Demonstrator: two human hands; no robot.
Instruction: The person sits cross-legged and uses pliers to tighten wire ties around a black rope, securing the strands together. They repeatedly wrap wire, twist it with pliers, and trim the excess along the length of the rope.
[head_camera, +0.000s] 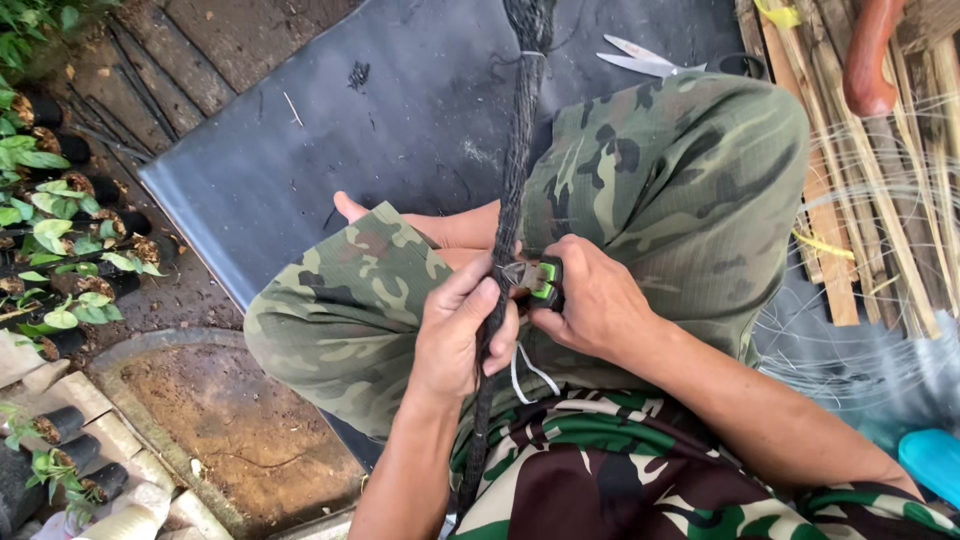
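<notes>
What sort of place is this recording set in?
Probably an outdoor plant-nursery work spot: rows of seedlings in black bags on damp ground, a dark mat to sit on, and split bamboo strips stacked beside it.

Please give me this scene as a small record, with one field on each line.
setting: outdoors, person seated on a dark mat
left hand: wrapped around a dark twisted net bundle
right hand: holds a small black and green tool against the bundle
clothing: camouflage trousers
behind the knee: scissors on the mat
right side: bamboo strips
left side: seedlings in black bags
</notes>
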